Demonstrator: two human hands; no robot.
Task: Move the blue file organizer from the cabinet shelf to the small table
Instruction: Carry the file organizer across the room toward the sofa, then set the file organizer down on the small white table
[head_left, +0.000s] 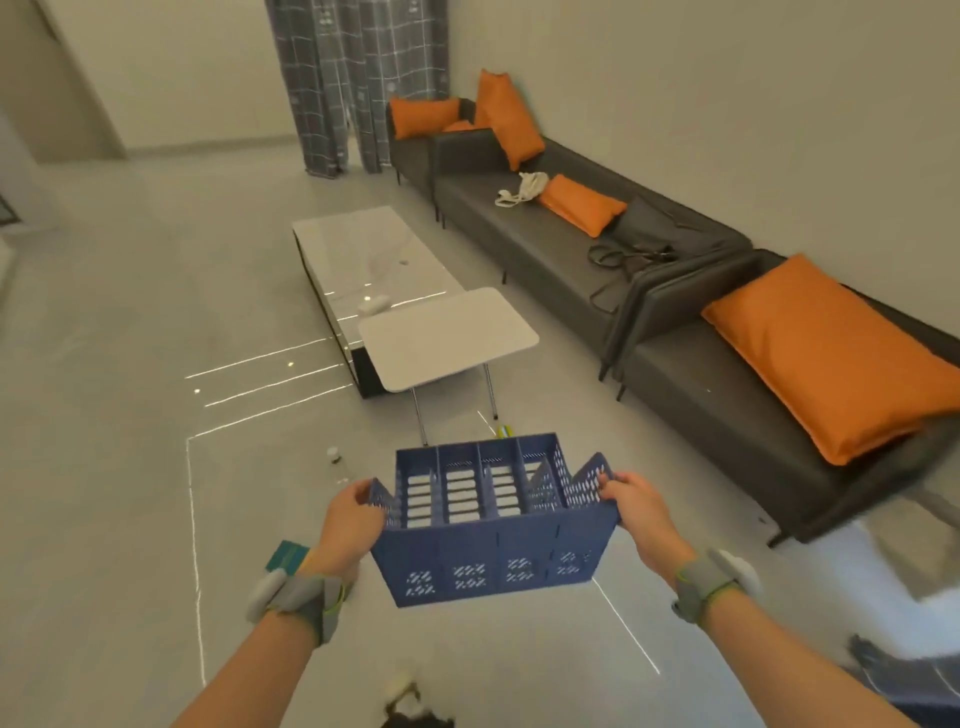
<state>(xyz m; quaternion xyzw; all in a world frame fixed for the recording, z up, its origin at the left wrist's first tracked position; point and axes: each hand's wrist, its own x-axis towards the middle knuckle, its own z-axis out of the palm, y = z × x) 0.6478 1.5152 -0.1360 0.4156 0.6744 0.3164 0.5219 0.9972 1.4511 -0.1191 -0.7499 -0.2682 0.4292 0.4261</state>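
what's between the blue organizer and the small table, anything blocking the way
Nothing visible blocks it. The blue file organizer is held by the left hand and right hand, and only bare floor lies between it and the small white table. A small bottle stands off to the left.

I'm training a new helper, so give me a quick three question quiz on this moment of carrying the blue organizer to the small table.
1. True or false: the blue file organizer already stands on the small table.
2. Which holds it? A) left hand only B) right hand only C) both
3. What colour are the cushions on the sofa?

Key: 1 false, it is carried above the floor, short of the table. 2 C, one hand at each end. 3 orange.
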